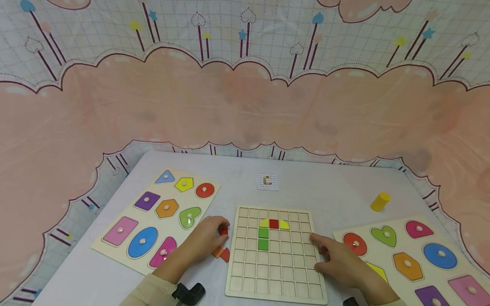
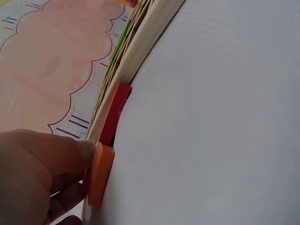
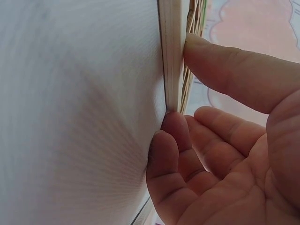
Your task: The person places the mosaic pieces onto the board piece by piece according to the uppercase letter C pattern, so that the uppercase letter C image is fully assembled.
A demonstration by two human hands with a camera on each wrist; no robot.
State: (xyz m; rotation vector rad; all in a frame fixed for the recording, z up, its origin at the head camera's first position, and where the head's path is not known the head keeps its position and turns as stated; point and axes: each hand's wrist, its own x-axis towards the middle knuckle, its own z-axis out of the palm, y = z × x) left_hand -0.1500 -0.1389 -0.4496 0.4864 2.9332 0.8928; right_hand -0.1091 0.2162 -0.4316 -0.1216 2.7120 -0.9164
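In the head view my left hand (image 1: 206, 236) is beside the board's left edge, its thumb and fingers pinching a small red block (image 1: 223, 231). Just below its fingertips lie an orange block (image 1: 217, 252) and another red block (image 1: 225, 255). The left wrist view shows the thumb right at the orange block's (image 2: 101, 173) side. My right hand (image 1: 338, 263) touches the right rim of the wooden grid board (image 1: 275, 280) with thumb and fingertips spread apart. On the grid sit two yellow quarter-round pieces, a red square (image 1: 274, 224) between them, and two green squares (image 1: 263, 239) below the left one.
Knobbed shape-puzzle boards lie left (image 1: 153, 229) and right (image 1: 386, 263) of the grid. Behind it is a small pattern card (image 1: 267, 182). A yellow cylinder (image 1: 380, 202) stands at the back right. The white table (image 1: 325, 182) meets a patterned backdrop.
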